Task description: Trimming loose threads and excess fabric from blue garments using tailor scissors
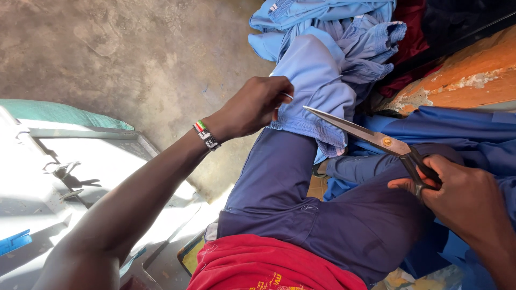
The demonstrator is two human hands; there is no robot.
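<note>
Red cloth lies closest, bunched at the bottom edge over the person's lap, with navy trousers stretching up from it along the thigh. Across the knee hangs a light blue garment, its gathered hem resting on the navy fabric; more light blue cloth is heaped beyond it, beside a dark red piece.

At the hem's left edge, the left hand grips the garment, fingers pressed together and pinching the fabric. A beaded band circles that wrist.

To the right, the right hand holds scissors, fingers closed through and around the dark handles. Their blades are parted, the long tip reaching to the hem, just beside the left hand.

A grey machine stands at the left on the concrete floor. Brighter blue cloth lies under the right hand.
</note>
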